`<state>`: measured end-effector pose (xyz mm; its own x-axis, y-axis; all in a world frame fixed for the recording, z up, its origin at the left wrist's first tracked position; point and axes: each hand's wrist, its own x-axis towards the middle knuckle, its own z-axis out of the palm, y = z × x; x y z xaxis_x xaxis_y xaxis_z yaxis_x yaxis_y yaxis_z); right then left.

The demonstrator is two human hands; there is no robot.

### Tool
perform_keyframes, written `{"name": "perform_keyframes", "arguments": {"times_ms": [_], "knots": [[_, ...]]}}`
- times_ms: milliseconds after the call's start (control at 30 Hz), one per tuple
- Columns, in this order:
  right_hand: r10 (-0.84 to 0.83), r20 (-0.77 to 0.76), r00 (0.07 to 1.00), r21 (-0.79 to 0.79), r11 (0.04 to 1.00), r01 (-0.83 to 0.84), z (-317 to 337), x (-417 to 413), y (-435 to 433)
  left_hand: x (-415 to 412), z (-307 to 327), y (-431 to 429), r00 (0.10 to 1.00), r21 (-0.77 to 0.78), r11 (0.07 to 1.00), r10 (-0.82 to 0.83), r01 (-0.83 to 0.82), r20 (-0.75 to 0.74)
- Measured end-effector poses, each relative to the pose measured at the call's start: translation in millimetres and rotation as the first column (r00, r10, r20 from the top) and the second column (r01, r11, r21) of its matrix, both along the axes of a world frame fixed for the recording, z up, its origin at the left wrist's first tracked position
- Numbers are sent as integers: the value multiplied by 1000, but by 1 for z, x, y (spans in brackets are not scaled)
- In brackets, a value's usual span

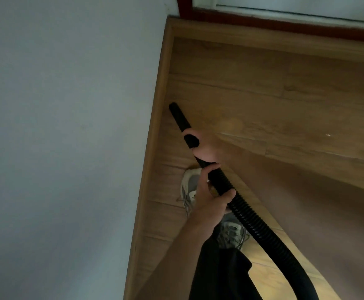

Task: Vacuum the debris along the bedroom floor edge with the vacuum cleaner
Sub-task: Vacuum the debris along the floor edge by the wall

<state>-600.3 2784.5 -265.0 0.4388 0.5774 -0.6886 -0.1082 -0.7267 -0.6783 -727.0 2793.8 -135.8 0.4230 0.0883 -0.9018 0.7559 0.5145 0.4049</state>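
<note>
A view looking straight down at a wooden floor [285, 100] where it meets a pale grey-blue wall [68, 126] on the left. A wooden skirting board [155, 135] runs along the floor's left edge to the far left corner, where a dark red door frame [263, 22] crosses the far edge.

A person holds a black vacuum hose [252, 221] with both hands. The right hand [209, 148], reaching in from the right, is wrapped around the smooth rigid nozzle tube [179, 118]. The left hand [205, 198], just behind it, curls its fingers and thumb around the ribbed part of the hose. The tube's tip sits at the floor's left edge, just beside the skirting board; whether it touches the board cannot be told. The hose trails back to the bottom right.

Below the hands are two grey-and-white trainers [188, 187] and dark trouser legs [215, 267]. A small white speck [328, 134] lies on the floor well to the right.
</note>
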Motion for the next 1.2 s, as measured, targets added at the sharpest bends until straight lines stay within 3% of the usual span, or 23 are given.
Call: {"name": "perform_keyframes", "arguments": {"times_ms": [233, 333, 433, 600, 733, 967, 1200], "knots": [[-167, 38, 985, -11, 986, 168, 107, 36, -84, 22, 48, -43, 957, 49, 960, -278, 275, 84], [-291, 24, 957, 40, 956, 290, 158, 50, -132, 38, 75, -62, 890, 83, 903, -429, 421, 154], [-492, 24, 870, 30, 870, 492, 201, 56, -179, 52, 101, -82, 797, 89, 835, -546, 543, 257], [-755, 15, 656, 90, 654, 751, 254, 55, -255, 76, 140, -125, 585, 241, 686, -718, 687, 377], [-862, 43, 506, 185, 504, 844, 286, 54, -307, 92, 164, -164, 389, 439, 537, -837, 720, 385], [-952, 95, 292, 326, 307, 894, 346, 25, -403, 93, 205, -247, -23, 753, 164, -972, 637, 232], [-976, 194, 98, 396, 170, 903, 391, -24, -513, 88, 224, -348, -270, 761, 31, -925, 648, 268]]}}
